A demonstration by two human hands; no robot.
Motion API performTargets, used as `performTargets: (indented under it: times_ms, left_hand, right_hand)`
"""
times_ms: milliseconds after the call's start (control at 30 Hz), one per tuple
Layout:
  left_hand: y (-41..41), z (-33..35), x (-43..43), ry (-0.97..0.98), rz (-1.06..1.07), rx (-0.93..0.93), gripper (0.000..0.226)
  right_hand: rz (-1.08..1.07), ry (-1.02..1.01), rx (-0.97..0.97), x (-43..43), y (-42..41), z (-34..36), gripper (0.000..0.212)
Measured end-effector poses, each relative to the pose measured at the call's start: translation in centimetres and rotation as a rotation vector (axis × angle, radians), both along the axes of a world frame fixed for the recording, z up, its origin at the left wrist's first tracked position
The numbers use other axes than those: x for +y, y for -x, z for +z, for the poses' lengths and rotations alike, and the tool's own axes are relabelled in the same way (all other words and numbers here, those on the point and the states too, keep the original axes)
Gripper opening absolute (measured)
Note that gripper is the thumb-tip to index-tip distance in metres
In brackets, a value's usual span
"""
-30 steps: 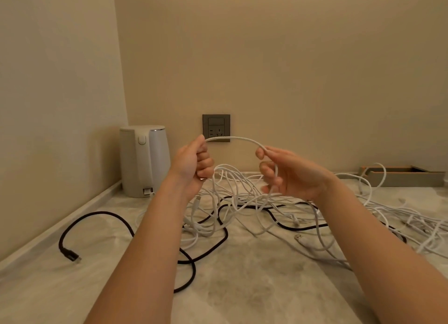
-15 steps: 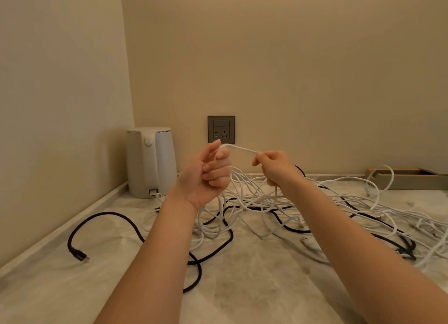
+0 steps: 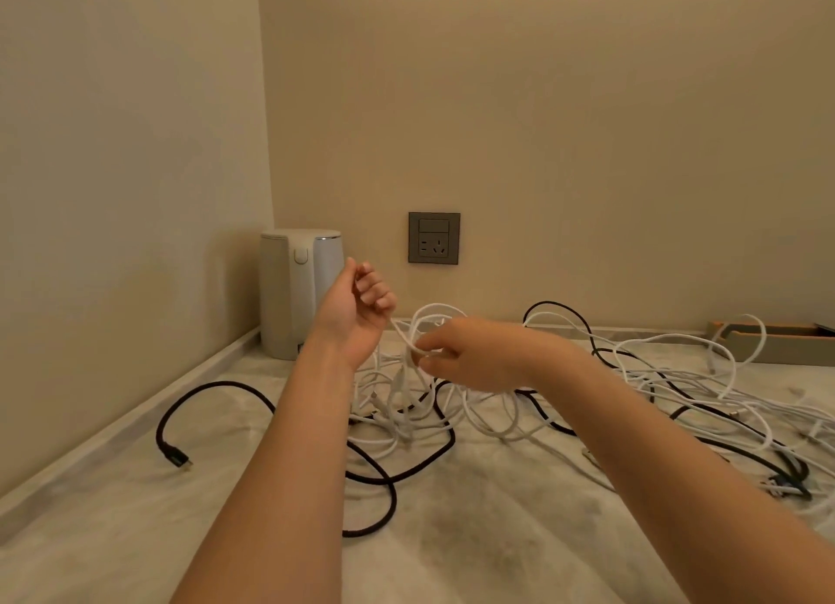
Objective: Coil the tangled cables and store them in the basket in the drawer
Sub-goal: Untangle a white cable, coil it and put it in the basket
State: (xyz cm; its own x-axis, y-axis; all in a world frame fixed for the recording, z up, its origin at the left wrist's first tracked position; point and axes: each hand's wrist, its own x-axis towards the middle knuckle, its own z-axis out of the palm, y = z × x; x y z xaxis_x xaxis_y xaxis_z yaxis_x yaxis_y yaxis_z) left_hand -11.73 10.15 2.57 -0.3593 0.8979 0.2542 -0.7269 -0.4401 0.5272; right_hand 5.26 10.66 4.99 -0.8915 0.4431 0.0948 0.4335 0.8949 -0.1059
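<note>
From left grip to right grip runs cable.

The left hand is raised with its fingers curled. A white cable runs from under them down to the right hand, which pinches it in a small loop. Blur makes the left hand's grip look likely rather than certain. Below both hands a tangle of white and black cables spreads over the marble counter. One black cable curves off to the left. A white kettle stands in the corner, near a grey wall socket.
</note>
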Motion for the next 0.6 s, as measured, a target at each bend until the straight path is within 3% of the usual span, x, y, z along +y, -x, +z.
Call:
performTargets:
  times_ms: [167,333,433,500,600]
  left_hand:
    - [1.0,-0.3,-0.5,0.147,0.246,0.312,0.040]
    - [0.7,0.1,-2.0,0.123,0.299,0.425,0.038]
    - [0.1,0.3,-2.4,0.203,0.371,0.657,0.041]
    - [0.1,0.2,-2.7,0.232,0.313,0.763,0.038]
    - [-0.2,0.1,-3.4,0.222,0.020,0.792,0.036]
  right_hand:
    - [0.079,-0.073,-0.030,-1.7,-0.3,0.7,0.034]
    - [0.117,-0.225,0.274,-2.4,1.0,1.3,0.035]
    - [0.183,-0.279,0.434,-2.4,2.2,1.5,0.033]
    - [0.198,-0.211,0.581,-1.3,3.1,1.1,0.027]
    - [0.151,-0.079,0.901,0.9,3.9,0.3,0.027]
